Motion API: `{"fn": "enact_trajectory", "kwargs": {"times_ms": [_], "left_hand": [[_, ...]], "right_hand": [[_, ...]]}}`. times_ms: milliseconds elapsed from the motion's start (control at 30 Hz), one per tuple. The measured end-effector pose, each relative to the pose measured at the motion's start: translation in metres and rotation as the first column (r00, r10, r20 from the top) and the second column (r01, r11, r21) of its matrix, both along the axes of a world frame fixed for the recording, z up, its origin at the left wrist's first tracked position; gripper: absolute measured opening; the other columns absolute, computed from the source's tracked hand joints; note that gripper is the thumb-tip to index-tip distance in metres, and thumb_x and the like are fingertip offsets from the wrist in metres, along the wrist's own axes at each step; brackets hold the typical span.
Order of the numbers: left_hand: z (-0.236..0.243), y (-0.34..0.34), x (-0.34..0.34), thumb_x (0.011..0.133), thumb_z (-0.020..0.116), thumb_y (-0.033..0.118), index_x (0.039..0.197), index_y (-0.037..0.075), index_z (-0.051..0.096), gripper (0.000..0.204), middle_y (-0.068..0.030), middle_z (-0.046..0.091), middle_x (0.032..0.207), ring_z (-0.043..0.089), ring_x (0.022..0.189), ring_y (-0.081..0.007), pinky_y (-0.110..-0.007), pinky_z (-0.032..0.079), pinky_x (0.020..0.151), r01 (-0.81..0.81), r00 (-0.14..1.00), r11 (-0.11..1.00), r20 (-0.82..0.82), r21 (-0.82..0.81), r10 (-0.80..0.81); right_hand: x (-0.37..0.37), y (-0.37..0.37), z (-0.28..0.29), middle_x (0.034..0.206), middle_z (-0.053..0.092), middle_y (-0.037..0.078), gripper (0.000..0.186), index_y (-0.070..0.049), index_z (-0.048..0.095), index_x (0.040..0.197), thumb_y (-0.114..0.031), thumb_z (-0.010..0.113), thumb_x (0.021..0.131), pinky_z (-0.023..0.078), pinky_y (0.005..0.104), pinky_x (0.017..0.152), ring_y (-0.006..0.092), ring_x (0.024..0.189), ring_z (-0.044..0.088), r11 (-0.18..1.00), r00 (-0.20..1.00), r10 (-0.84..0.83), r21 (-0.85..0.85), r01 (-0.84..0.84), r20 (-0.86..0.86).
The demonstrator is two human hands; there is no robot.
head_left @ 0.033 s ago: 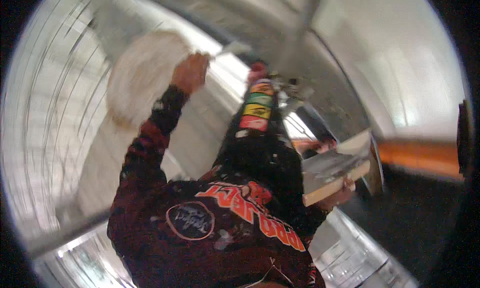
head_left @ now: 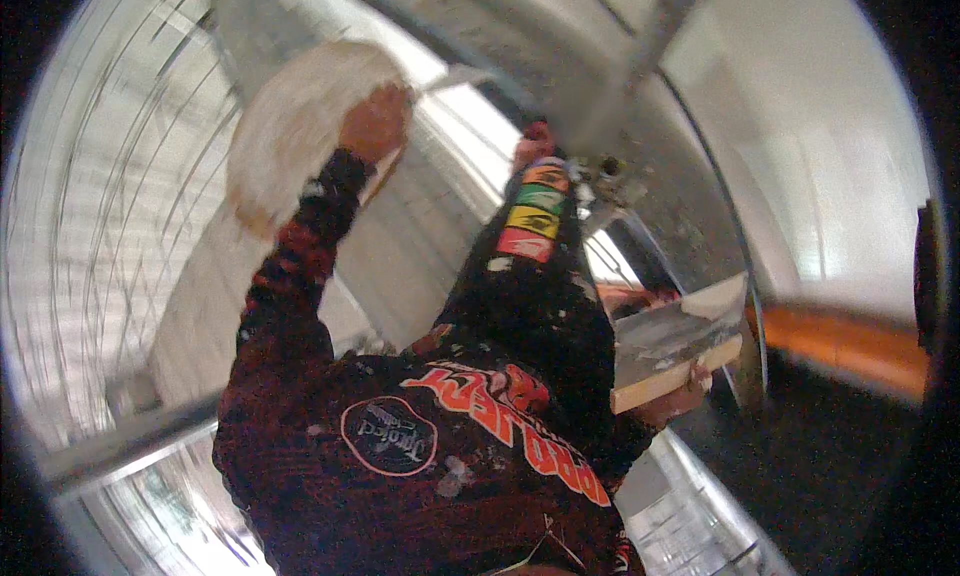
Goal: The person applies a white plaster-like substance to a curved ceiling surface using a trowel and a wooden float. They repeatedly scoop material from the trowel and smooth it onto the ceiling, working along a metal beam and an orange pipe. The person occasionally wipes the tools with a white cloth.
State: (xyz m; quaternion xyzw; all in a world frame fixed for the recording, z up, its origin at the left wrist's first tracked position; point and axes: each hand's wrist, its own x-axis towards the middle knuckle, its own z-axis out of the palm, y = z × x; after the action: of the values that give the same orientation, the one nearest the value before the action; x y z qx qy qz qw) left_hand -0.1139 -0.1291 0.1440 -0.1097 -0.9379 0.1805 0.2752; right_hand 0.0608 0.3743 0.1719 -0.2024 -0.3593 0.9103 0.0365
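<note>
My left hand (head_left: 375,124) is raised at the upper left, closed in a fist in front of a broad off-white rounded shape (head_left: 300,141) with a tan rim. From the fist a thin pale tool (head_left: 465,76) sticks out to the right; its handle is hidden and blur obscures its exact kind. On the right, my right hand (head_left: 675,404) grips a flat board (head_left: 680,331) from below and behind its near edge. Grey smears cover the board's face, and a light wooden strip (head_left: 675,376) runs along that edge. Most of the right hand's fingers are hidden.
A dark trouser leg (head_left: 530,216) with coloured patches stretches ahead, ending in a reddish shape (head_left: 535,144). An orange horizontal band (head_left: 840,341) runs above a dark area at right. Pale ribbed sheeting (head_left: 110,196) fills the left side. A grey bar (head_left: 130,431) crosses the lower left.
The view has shifted slightly, and the blur is less. My left hand lies a little farther over the rounded shape. My right hand still holds the board.
</note>
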Motion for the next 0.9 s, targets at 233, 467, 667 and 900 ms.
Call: {"fn": "enact_trajectory", "kwargs": {"times_ms": [233,467,667,900], "left_hand": [[0.031,-0.224,0.071,0.083,0.046,0.012,0.099,0.007,0.059,0.021,-0.0148,0.056,0.108,0.062,0.089,-0.0311,-0.043,0.053,0.069,-0.563,0.724,0.791,0.319,-0.239,0.612],[-0.001,-0.250,0.006,0.085,0.044,0.012,0.096,0.006,0.063,0.023,-0.0133,0.062,0.102,0.063,0.092,-0.0308,-0.043,0.053,0.072,-0.668,0.501,0.655,0.436,-0.354,0.747],[-0.022,-0.255,-0.030,0.087,0.041,0.014,0.101,0.009,0.063,0.027,-0.0122,0.062,0.106,0.062,0.095,-0.0300,-0.043,0.052,0.075,-0.616,0.442,0.661,0.507,-0.429,0.740],[-0.045,-0.251,-0.037,0.082,0.050,0.014,0.099,0.008,0.066,0.024,-0.0128,0.063,0.104,0.062,0.097,-0.0298,-0.041,0.052,0.078,-0.545,0.378,0.715,0.633,-0.438,0.676]], "right_hand": [[0.002,0.035,-0.080,0.110,0.047,0.016,0.065,0.001,0.036,0.122,-0.046,0.045,0.079,0.043,0.0389,0.085,0.0272,0.103,0.049,0.942,0.996,-0.030,-0.331,0.058,0.089],[-0.027,-0.023,-0.041,0.107,0.050,0.016,0.062,0.002,0.038,0.119,-0.046,0.043,0.080,0.045,0.0379,0.082,0.0262,0.100,0.051,0.935,0.977,0.120,0.312,-0.172,0.178],[-0.035,-0.014,-0.048,0.106,0.051,0.016,0.060,0.002,0.039,0.118,-0.045,0.043,0.081,0.046,0.0378,0.081,0.0261,0.098,0.052,0.918,0.965,0.082,0.358,-0.170,0.248],[-0.040,-0.028,-0.055,0.105,0.052,0.016,0.058,0.003,0.040,0.116,-0.043,0.043,0.081,0.047,0.0377,0.079,0.0259,0.096,0.054,0.911,0.959,0.083,0.369,-0.184,0.272]]}}
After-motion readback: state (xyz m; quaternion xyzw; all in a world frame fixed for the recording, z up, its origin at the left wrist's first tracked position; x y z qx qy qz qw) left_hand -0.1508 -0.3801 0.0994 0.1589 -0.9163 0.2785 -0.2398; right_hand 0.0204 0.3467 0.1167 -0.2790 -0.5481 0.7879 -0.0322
